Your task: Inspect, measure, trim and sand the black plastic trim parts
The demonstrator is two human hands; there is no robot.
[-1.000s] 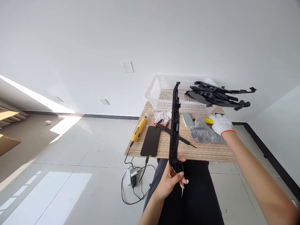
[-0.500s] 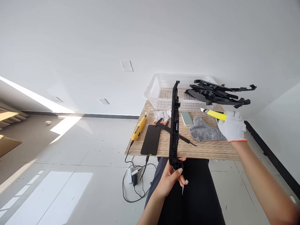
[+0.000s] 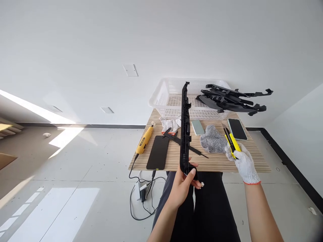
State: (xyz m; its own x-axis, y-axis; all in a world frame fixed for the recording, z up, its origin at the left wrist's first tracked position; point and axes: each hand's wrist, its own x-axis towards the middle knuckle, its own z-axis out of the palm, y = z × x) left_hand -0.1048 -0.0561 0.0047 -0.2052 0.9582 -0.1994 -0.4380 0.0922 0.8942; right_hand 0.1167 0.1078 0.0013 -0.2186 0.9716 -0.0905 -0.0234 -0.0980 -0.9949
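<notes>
My bare left hand [image 3: 185, 181] grips the lower end of a long black plastic part [image 3: 186, 129], which stands nearly upright over the table's front edge. Ribs and small clips run along the part. In a white knitted glove with an orange cuff, my right hand [image 3: 243, 161] is closed around a yellow utility knife [image 3: 234, 143]. The knife's blade points up and away from me. Just left of the knife lies a grey mottled sock-like cloth [image 3: 213, 139], and beyond it a phone with a pale case [image 3: 237, 129].
A white plastic basket [image 3: 174, 111] stands at the back, with several black plastic parts [image 3: 229, 99] sticking out over its right side. On the table [image 3: 219, 166] lie a yellow rotary tool [image 3: 145, 139], a dark tablet-like slab [image 3: 158, 153], a black caliper [image 3: 195, 151], a glove [image 3: 169, 125] and a pale green pad [image 3: 198, 127].
My right hand has come down and towards me with the knife, turning the blade from leftward to upward. The phone at the right is now uncovered. My left hand still holds the black part.
</notes>
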